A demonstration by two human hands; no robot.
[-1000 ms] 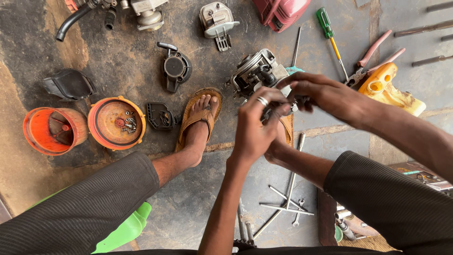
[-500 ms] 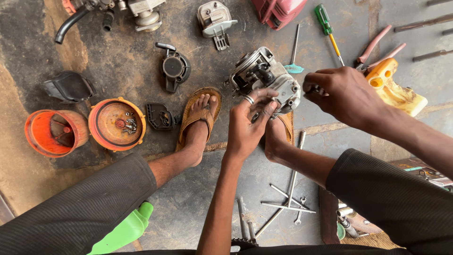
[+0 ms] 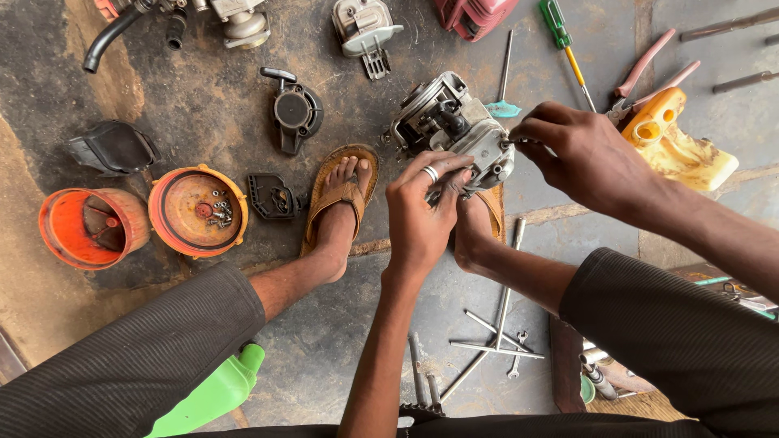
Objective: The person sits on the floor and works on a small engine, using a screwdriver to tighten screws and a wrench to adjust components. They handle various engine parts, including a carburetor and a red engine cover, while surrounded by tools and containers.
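A small grey metal engine block (image 3: 446, 126) is held above the concrete floor, over my right foot. My left hand (image 3: 426, 215), with a ring on one finger, grips the block's lower near side. My right hand (image 3: 580, 154) pinches a small part against the block's right face; the part itself is hidden by my fingertips. My left foot in a brown sandal (image 3: 337, 195) rests just left of the block.
Two orange plastic covers (image 3: 199, 211) (image 3: 93, 227) lie at left, one holding small screws. A black starter part (image 3: 292, 113), a yellow tank (image 3: 677, 142), a green screwdriver (image 3: 564, 40), pliers (image 3: 645, 77) and metal wrenches (image 3: 495, 328) lie around.
The engine block has come into clearer view from under my hands. My right hand has moved to its right face and my left hand has shifted lower on it.
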